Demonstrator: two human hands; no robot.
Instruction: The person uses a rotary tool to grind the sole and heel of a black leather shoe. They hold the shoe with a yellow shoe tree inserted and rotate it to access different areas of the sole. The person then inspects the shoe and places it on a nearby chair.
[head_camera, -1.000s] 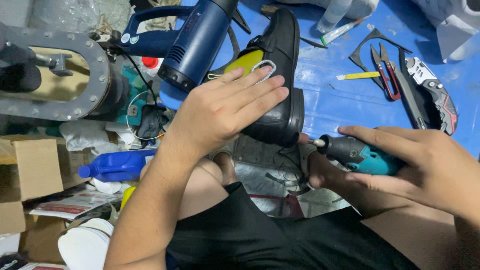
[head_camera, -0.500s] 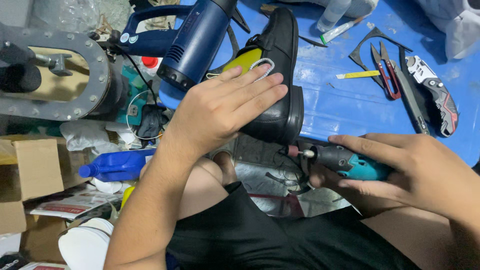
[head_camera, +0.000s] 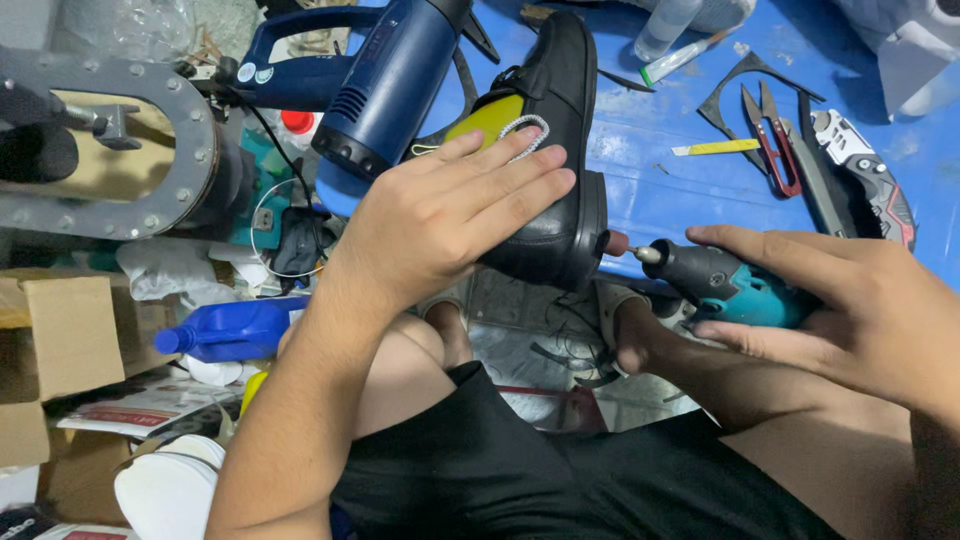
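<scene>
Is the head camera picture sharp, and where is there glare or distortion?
Head view: mostly sharp, with soft even light; the left hand on the black shoe is crisp; the small bit of the rotary tool in the right hand looks slightly soft; pale glare on the blue table; the edges look a little bent.

I sit at a blue table (head_camera: 690, 190), its top scuffed and dusty in flat, even light. To my left stands a grey metal flange (head_camera: 190, 150) ringed with bolts. Below it the floor is crowded: white rags (head_camera: 165, 270), a blue bottle (head_camera: 235, 328) on its side, a brown box (head_camera: 60, 340), papers (head_camera: 130, 410) and a white tub (head_camera: 165, 490). Between my knees lies a grey mat (head_camera: 530, 330) strewn with dark scraps.
</scene>
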